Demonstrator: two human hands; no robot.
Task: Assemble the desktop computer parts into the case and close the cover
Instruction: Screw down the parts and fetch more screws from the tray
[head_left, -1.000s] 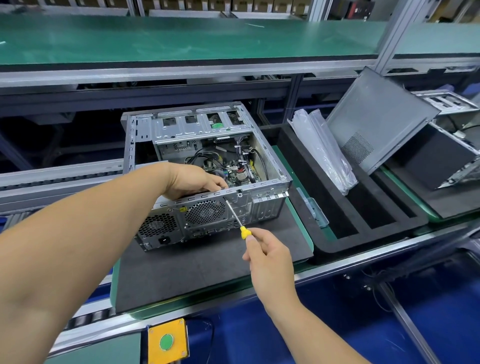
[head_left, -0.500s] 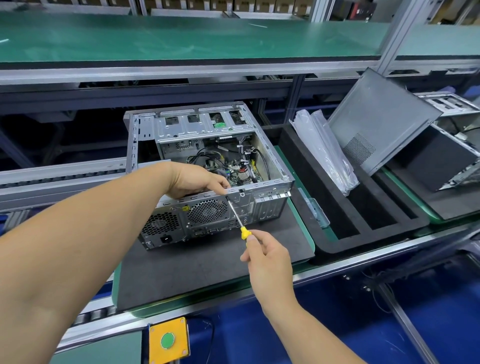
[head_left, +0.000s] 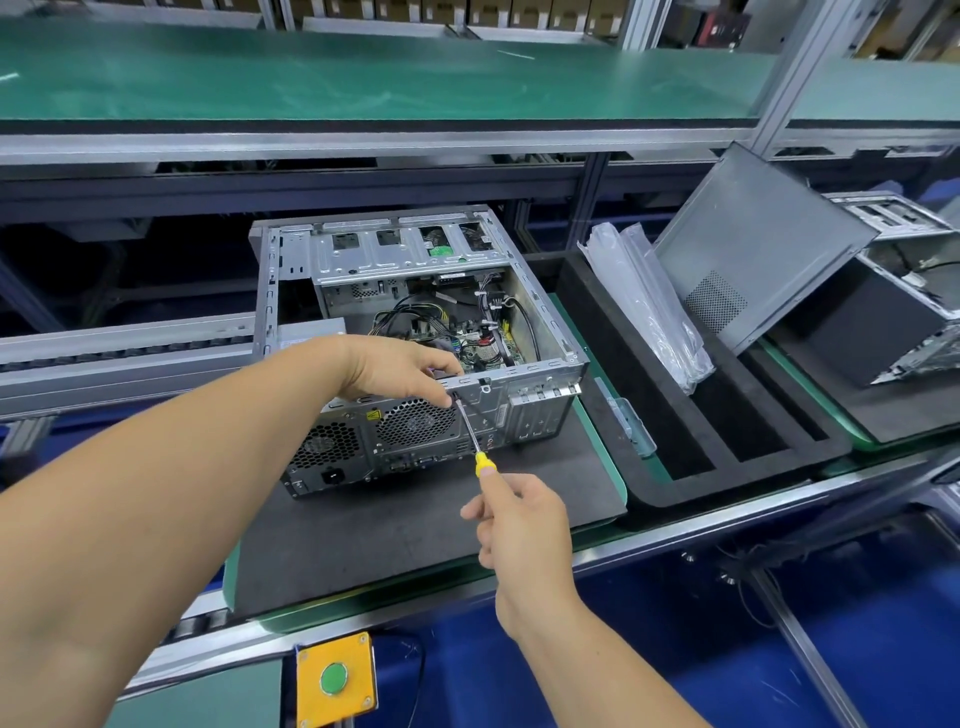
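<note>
Since a second ago, almost nothing has shifted: my left hand (head_left: 400, 371) keeps its place on the rear top rim of the computer case (head_left: 415, 343), and the screwdriver (head_left: 470, 431) stays angled up to the back panel. I see my left fingertips pinching at the spot where the screwdriver tip meets the panel; whether they hold a screw I cannot tell. My right hand (head_left: 524, 525) grips the yellow handle, fingers curled around it.

I have the case lying open-side up on the dark foam mat (head_left: 415, 535), nearer its far edge, rear panel facing me, cables and board showing inside. Off the mat's right edge sits a black foam tray (head_left: 691, 467) with clear plastic bags (head_left: 649, 306) leaning in it. Beyond them a grey side cover (head_left: 763, 234) leans tilted. Below the mat's near edge sits a yellow box with a green button (head_left: 333, 678).
</note>
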